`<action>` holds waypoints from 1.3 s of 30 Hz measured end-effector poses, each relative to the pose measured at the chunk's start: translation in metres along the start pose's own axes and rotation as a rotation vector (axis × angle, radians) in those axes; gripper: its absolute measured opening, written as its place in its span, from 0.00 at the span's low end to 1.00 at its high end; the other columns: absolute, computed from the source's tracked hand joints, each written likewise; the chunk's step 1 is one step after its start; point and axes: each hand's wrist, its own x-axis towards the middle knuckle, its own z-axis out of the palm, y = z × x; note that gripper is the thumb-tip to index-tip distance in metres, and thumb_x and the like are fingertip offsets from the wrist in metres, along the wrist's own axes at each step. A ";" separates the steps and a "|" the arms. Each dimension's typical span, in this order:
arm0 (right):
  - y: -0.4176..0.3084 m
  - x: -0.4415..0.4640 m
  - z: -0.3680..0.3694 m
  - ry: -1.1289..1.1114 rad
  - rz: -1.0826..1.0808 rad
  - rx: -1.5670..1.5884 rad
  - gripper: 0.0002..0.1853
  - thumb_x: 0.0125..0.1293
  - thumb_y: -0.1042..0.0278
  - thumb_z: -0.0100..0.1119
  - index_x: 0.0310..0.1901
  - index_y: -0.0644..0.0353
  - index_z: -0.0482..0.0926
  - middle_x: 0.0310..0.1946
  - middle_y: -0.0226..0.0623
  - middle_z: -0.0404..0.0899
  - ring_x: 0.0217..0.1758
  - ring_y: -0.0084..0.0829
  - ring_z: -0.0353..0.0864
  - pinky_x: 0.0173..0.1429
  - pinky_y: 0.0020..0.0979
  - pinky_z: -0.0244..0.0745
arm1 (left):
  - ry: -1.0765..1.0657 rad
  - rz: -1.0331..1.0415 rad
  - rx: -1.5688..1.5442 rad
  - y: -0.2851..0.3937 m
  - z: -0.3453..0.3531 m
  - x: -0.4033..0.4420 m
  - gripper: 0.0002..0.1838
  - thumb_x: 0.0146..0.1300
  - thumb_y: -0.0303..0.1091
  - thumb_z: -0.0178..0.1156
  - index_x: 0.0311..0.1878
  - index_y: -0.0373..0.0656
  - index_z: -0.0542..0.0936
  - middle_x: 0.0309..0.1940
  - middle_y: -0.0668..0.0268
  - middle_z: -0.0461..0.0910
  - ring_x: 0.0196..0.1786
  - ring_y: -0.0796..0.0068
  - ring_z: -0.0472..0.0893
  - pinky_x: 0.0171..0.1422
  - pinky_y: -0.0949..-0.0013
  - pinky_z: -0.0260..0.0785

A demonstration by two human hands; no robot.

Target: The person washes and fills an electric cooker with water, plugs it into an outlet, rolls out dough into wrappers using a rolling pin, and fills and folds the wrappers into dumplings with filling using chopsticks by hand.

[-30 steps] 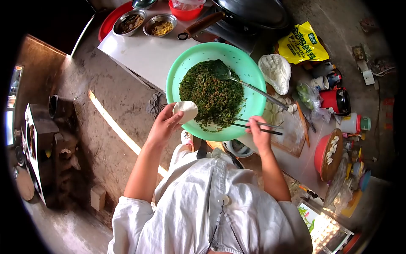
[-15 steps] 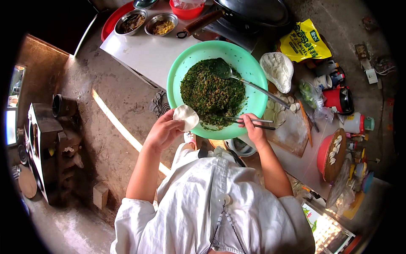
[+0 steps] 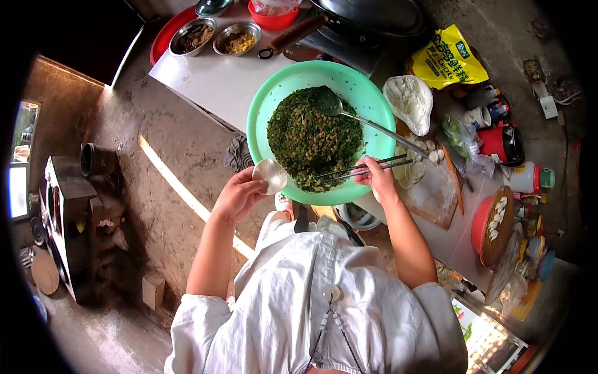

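Observation:
A round dumpling wrapper (image 3: 271,176) is pinched in my left hand (image 3: 240,192), at the near left rim of a green bowl (image 3: 258,118). Chopped green and brown filling (image 3: 311,134) fills much of that bowl. My right hand (image 3: 377,177) is closed around a pair of dark chopsticks (image 3: 349,172), whose tips reach into the filling's near edge. A large metal spoon (image 3: 380,129) rests with its head in the filling and its handle over the bowl's right rim. Several more wrappers (image 3: 408,172) lie just right of the bowl, partly behind the chopsticks.
Right of the bowl are a bag of flour (image 3: 408,103), a cutting board (image 3: 433,202) and a rolling pin (image 3: 453,177). Several finished dumplings (image 3: 498,218) sit on a round tray (image 3: 496,240). Two metal bowls (image 3: 238,38) stand at the far left of the table.
My right hand has moved slightly up, and the chopsticks now slant more, their tips apart in the filling. The wrapper in my left hand has tilted and shifted slightly left.

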 end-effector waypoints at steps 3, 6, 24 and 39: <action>-0.002 0.000 -0.002 0.030 0.062 0.077 0.15 0.65 0.57 0.51 0.35 0.63 0.75 0.26 0.41 0.79 0.24 0.29 0.79 0.29 0.27 0.77 | 0.006 -0.011 0.069 -0.001 -0.005 0.003 0.16 0.58 0.20 0.53 0.52 0.33 0.70 0.46 0.58 0.75 0.48 0.67 0.77 0.57 0.64 0.71; -0.006 -0.004 -0.006 0.053 0.093 0.154 0.14 0.65 0.58 0.51 0.37 0.64 0.75 0.28 0.42 0.80 0.24 0.28 0.79 0.31 0.27 0.78 | -0.016 -0.039 0.123 -0.002 -0.008 0.010 0.20 0.58 0.18 0.50 0.55 0.32 0.68 0.49 0.57 0.73 0.51 0.66 0.76 0.60 0.65 0.69; -0.035 -0.095 0.041 0.196 -0.841 -0.515 0.11 0.68 0.72 0.42 0.36 0.70 0.73 0.29 0.44 0.79 0.28 0.30 0.81 0.35 0.26 0.78 | -0.108 -0.152 -0.133 -0.038 0.077 0.081 0.25 0.58 0.12 0.42 0.60 0.34 0.60 0.53 0.52 0.68 0.56 0.58 0.72 0.60 0.63 0.70; -0.053 -0.112 0.014 0.013 -1.097 -0.626 0.10 0.65 0.69 0.46 0.35 0.66 0.75 0.29 0.42 0.79 0.31 0.35 0.81 0.35 0.31 0.76 | -0.239 -0.170 -0.322 -0.036 0.062 0.081 0.22 0.56 0.12 0.39 0.56 0.32 0.67 0.52 0.54 0.71 0.51 0.62 0.75 0.52 0.68 0.75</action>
